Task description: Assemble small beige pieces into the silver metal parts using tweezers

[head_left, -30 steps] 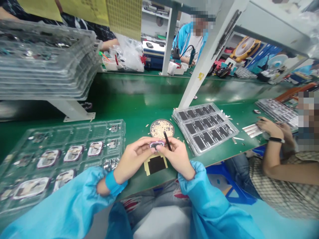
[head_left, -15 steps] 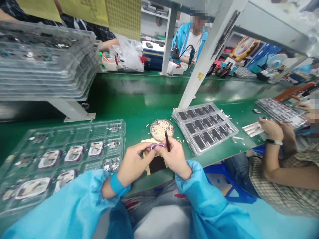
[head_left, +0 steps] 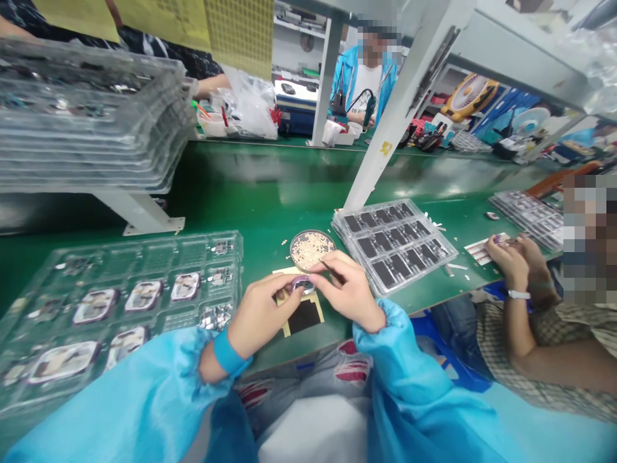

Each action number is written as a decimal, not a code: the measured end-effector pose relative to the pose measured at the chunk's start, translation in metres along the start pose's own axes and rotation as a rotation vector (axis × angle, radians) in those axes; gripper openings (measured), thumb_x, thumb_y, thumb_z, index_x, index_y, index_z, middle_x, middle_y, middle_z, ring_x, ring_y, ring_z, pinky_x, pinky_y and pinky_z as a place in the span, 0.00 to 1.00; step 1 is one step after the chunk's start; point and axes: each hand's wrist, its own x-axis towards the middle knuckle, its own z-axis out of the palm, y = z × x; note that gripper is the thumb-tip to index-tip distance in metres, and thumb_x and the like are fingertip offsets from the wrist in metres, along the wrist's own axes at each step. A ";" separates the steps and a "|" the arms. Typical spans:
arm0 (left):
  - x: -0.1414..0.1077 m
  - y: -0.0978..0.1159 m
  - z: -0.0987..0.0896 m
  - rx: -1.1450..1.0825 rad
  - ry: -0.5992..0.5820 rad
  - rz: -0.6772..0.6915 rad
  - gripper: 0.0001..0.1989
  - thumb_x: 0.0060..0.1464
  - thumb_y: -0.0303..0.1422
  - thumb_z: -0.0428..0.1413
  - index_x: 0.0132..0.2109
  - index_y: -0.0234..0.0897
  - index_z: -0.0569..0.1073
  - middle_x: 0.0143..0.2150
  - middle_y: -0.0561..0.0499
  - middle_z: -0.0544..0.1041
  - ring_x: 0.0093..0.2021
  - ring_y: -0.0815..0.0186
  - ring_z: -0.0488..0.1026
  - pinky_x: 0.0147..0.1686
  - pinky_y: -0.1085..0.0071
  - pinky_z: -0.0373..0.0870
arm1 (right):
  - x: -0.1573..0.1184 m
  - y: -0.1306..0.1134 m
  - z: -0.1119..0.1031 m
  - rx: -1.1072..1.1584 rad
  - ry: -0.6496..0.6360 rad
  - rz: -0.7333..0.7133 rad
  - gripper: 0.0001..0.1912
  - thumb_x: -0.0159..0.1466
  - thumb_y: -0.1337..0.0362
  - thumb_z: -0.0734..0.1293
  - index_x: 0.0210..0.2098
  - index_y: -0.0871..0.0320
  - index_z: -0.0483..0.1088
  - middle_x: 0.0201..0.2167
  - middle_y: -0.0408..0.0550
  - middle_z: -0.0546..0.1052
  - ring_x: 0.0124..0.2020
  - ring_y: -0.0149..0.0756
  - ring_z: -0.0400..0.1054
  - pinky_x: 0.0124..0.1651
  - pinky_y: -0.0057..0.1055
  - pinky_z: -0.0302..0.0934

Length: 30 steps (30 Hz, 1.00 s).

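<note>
Between my hands is a small purple-rimmed case (head_left: 303,283), pinched by my left hand (head_left: 263,312) at its left side. My right hand (head_left: 350,292) has a thin dark tool (head_left: 331,269) in its fingers, and its fingertips touch the case's right edge. Below the case lies a black pad (head_left: 304,315) with a yellowish border. Just beyond my hands stands a round dish (head_left: 312,249) of small pale and dark pieces. To the left, a clear compartment tray (head_left: 164,247) holds several purple-rimmed cases and small parts.
Stacked trays of dark screens (head_left: 395,247) lie right of the dish. A slanted white post (head_left: 371,170) rises behind them. Clear trays are piled on a shelf (head_left: 144,215) at upper left. Another person (head_left: 515,328) works at the right; others are across the bench.
My right hand has moved slightly right, and the dark tool has tipped from upright to slanting left. The person at the right has leaned in, with hands shifted left.
</note>
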 end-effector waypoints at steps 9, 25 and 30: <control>-0.001 -0.003 -0.001 0.003 -0.005 0.007 0.09 0.60 0.30 0.56 0.45 0.39 0.79 0.31 0.53 0.74 0.30 0.66 0.70 0.32 0.71 0.66 | -0.004 0.008 -0.003 -0.091 -0.138 -0.143 0.07 0.66 0.61 0.70 0.42 0.53 0.78 0.37 0.49 0.74 0.39 0.36 0.71 0.42 0.33 0.67; 0.070 -0.003 -0.052 0.525 -0.075 -0.073 0.12 0.62 0.35 0.54 0.51 0.39 0.73 0.33 0.49 0.80 0.31 0.58 0.76 0.31 0.66 0.66 | 0.018 0.034 -0.008 -0.358 0.050 0.021 0.08 0.70 0.63 0.63 0.40 0.58 0.74 0.38 0.51 0.74 0.41 0.40 0.69 0.46 0.37 0.63; 0.152 -0.037 -0.093 0.630 0.057 -0.184 0.15 0.58 0.33 0.54 0.49 0.32 0.77 0.42 0.42 0.82 0.44 0.56 0.77 0.46 0.63 0.67 | 0.019 0.042 -0.008 -0.390 0.091 0.040 0.08 0.67 0.61 0.67 0.34 0.58 0.73 0.34 0.49 0.73 0.36 0.39 0.68 0.42 0.37 0.63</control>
